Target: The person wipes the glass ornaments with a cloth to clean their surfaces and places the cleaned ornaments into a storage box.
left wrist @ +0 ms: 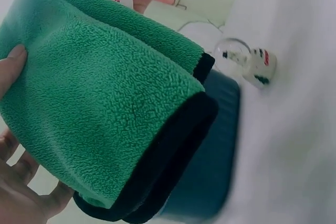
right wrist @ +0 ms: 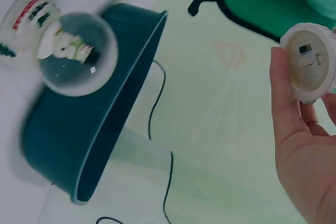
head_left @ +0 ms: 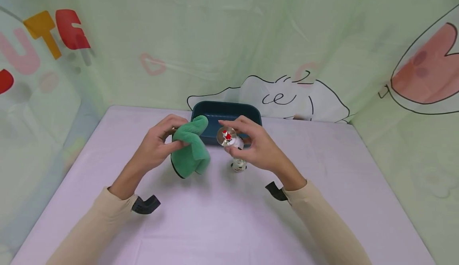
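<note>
My left hand [head_left: 154, 145] pinches a green towel [head_left: 191, 153] with dark edging, thumb in front and fingers behind. The cloth hangs folded and fills much of the left wrist view. My right hand [head_left: 259, 143] grips a small snow globe [head_left: 226, 136] between thumb and fingers, its clear ball tilted toward the head camera. Inside the ball is a figure with red on it. In the right wrist view its white base [right wrist: 310, 64] shows its underside. A second snow globe [right wrist: 79, 53], holding a snowman figure, stands on the table below my right hand, partly hidden in the head view.
A dark teal bin [head_left: 226, 107] stands at the table's back edge, behind both hands. The table [head_left: 201, 225] has a pale lilac cover. Printed curtains [head_left: 215, 38] hang behind it and at both sides.
</note>
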Demonstrator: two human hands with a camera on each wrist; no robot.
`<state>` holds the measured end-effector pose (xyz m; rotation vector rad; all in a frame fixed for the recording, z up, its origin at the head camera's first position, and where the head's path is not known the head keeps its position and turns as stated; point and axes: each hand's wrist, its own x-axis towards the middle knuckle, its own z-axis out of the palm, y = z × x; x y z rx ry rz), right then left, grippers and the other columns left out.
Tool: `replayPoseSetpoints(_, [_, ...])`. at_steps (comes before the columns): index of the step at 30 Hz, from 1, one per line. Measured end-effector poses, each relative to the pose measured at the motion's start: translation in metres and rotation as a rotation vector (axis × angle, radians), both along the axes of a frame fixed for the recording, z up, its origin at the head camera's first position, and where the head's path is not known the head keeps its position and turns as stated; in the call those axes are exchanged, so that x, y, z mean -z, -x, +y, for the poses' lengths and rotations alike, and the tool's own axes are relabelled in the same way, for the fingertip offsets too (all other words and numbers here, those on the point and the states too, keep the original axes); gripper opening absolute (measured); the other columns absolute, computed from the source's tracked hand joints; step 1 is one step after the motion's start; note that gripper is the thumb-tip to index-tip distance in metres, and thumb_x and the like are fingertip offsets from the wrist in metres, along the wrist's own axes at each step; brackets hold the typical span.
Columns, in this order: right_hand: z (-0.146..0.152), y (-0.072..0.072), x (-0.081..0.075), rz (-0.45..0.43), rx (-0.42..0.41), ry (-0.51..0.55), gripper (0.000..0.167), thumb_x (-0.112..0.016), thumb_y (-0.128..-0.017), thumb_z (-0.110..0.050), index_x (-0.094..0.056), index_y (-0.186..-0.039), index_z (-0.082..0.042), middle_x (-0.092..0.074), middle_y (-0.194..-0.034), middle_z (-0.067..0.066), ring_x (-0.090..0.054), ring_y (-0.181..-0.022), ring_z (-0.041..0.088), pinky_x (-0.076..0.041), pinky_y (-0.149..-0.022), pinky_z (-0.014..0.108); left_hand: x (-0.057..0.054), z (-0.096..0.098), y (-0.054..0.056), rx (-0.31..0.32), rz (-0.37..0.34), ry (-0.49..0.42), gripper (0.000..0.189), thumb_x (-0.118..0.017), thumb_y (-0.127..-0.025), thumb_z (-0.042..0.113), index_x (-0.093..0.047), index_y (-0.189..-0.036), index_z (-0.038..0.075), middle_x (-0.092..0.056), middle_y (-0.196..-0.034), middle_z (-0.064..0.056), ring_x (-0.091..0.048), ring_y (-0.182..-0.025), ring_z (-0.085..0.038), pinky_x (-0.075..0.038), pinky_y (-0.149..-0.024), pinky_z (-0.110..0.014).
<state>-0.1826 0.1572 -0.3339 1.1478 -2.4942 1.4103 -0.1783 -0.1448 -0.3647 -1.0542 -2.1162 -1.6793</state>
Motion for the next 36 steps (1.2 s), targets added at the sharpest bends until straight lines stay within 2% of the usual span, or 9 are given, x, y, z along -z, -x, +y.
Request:
replayPoseSetpoints(4, [-0.004,-0.007,-0.006,-0.005,0.020,0.004,0.060,-0.078,-0.085,-0.006,-0.061,-0.141,-0.019,-0.062,-0.110,-0.006,-0.059,-0.104,0.014,-0.060,-0.079,0.032,-0.003,0.010,-0.001,-0.005,0.005,-0.029,0.036,-0.072,-0.087,-0.012,-0.067,-0.118,0.004,-0.061,-0.120,-0.005,-0.055,-0.112,-0.020,-0.049,-0.086,-0.029])
replayPoseSetpoints(9, [-0.007,-0.013,-0.010,-0.062,0.051,0.036,0.050,-0.079,-0.084,-0.003,-0.061,-0.129,-0.012,-0.066,-0.121,0.000,-0.063,-0.108,0.017,-0.060,-0.087,0.035,-0.007,0.021,-0.004,-0.010,0.016,-0.046,0.036,-0.072,-0.087,-0.012,-0.066,-0.118,0.004,-0.060,-0.120,-0.003,-0.054,-0.114,-0.021,-0.049,-0.087,-0.029])
replayPoseSetpoints(15, [-0.006,-0.015,-0.013,-0.054,0.060,0.078,0.048,-0.079,-0.085,-0.002,-0.062,-0.129,-0.012,-0.065,-0.124,0.003,-0.062,-0.109,0.018,-0.059,-0.087,0.041,-0.013,0.030,-0.007,-0.029,0.008,-0.078,0.037,-0.071,-0.086,-0.013,-0.066,-0.119,0.002,-0.061,-0.122,-0.005,-0.054,-0.116,-0.022,-0.050,-0.095,-0.029])
replayPoseSetpoints(21, [-0.007,-0.016,-0.014,-0.040,0.016,0.125,0.048,-0.078,-0.086,-0.002,-0.063,-0.131,-0.010,-0.065,-0.126,0.005,-0.062,-0.110,0.020,-0.060,-0.083,0.039,-0.018,0.038,-0.008,-0.027,-0.016,-0.101,0.038,-0.072,-0.087,-0.011,-0.065,-0.123,0.000,-0.060,-0.125,-0.005,-0.053,-0.117,-0.023,-0.049,-0.100,-0.032])
replayPoseSetpoints(25, [-0.008,-0.016,-0.015,-0.012,0.010,0.130,0.047,-0.077,-0.087,-0.002,-0.064,-0.131,-0.009,-0.065,-0.127,0.006,-0.061,-0.112,0.022,-0.060,-0.085,0.037,-0.019,0.043,-0.008,-0.024,-0.038,-0.100,0.038,-0.072,-0.091,-0.003,-0.063,-0.128,0.001,-0.058,-0.128,-0.003,-0.052,-0.120,-0.023,-0.047,-0.103,-0.034])
replayPoseSetpoints(28, [-0.010,-0.015,-0.016,0.011,0.021,0.145,0.047,-0.078,-0.086,-0.001,-0.065,-0.131,-0.008,-0.065,-0.125,0.006,-0.060,-0.110,0.022,-0.060,-0.084,0.036,-0.020,0.046,-0.009,-0.020,-0.043,-0.076,0.039,-0.070,-0.095,0.009,-0.062,-0.133,0.005,-0.056,-0.132,-0.002,-0.049,-0.125,-0.022,-0.046,-0.105,-0.036])
replayPoseSetpoints(33, [-0.011,-0.014,-0.016,0.064,0.076,0.172,0.050,-0.082,-0.082,0.001,-0.066,-0.129,-0.005,-0.064,-0.120,0.006,-0.060,-0.108,0.019,-0.061,-0.083,0.035,-0.018,0.053,-0.012,-0.001,-0.045,-0.022,0.052,-0.068,-0.098,0.035,-0.056,-0.144,0.015,-0.051,-0.139,-0.001,-0.048,-0.128,-0.019,-0.048,-0.101,-0.039])
replayPoseSetpoints(36, [-0.013,-0.015,-0.015,0.065,0.124,0.164,0.049,-0.083,-0.082,-0.001,-0.064,-0.126,-0.003,-0.063,-0.121,0.008,-0.062,-0.109,0.019,-0.060,-0.086,0.037,-0.019,0.057,-0.014,0.008,-0.050,-0.004,0.058,-0.068,-0.097,0.037,-0.051,-0.149,0.019,-0.050,-0.142,0.000,-0.047,-0.129,-0.019,-0.048,-0.100,-0.041])
